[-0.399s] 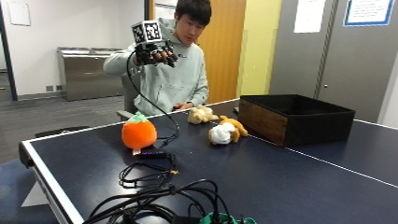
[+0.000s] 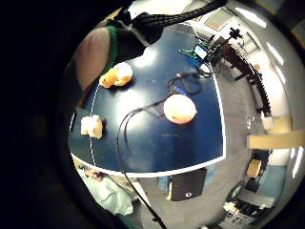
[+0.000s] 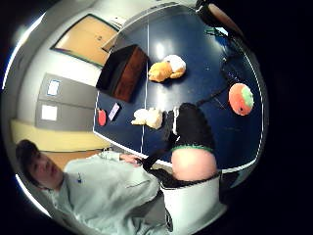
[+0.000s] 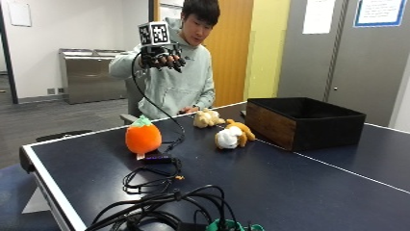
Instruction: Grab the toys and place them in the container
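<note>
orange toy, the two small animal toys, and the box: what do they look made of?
Orange toy: looks like plush, soft matte fabric, green cloth leaf on top.
Cream animal toy and orange-and-white animal toy: plush too, fuzzy outlines, slumped shapes.
Box: black matte inside and rim, probably fabric-lined; the brown end panel looks wood-grained, though it could be printed.

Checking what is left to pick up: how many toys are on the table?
3. The orange toy stands by the cables, the cream toy lies near the person, and the orange-and-white toy lies beside the black container. The container's inside is hidden.
</note>
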`<action>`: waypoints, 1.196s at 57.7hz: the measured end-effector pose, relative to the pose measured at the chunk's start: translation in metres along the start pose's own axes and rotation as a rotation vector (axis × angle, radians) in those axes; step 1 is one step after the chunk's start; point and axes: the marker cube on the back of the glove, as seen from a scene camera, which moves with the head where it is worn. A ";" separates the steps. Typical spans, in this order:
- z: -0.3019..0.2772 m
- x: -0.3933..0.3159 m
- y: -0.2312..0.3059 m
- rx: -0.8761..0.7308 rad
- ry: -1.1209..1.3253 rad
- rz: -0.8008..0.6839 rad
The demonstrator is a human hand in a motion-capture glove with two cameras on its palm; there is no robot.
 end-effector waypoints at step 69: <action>0.168 0.073 -0.011 -0.658 0.133 0.411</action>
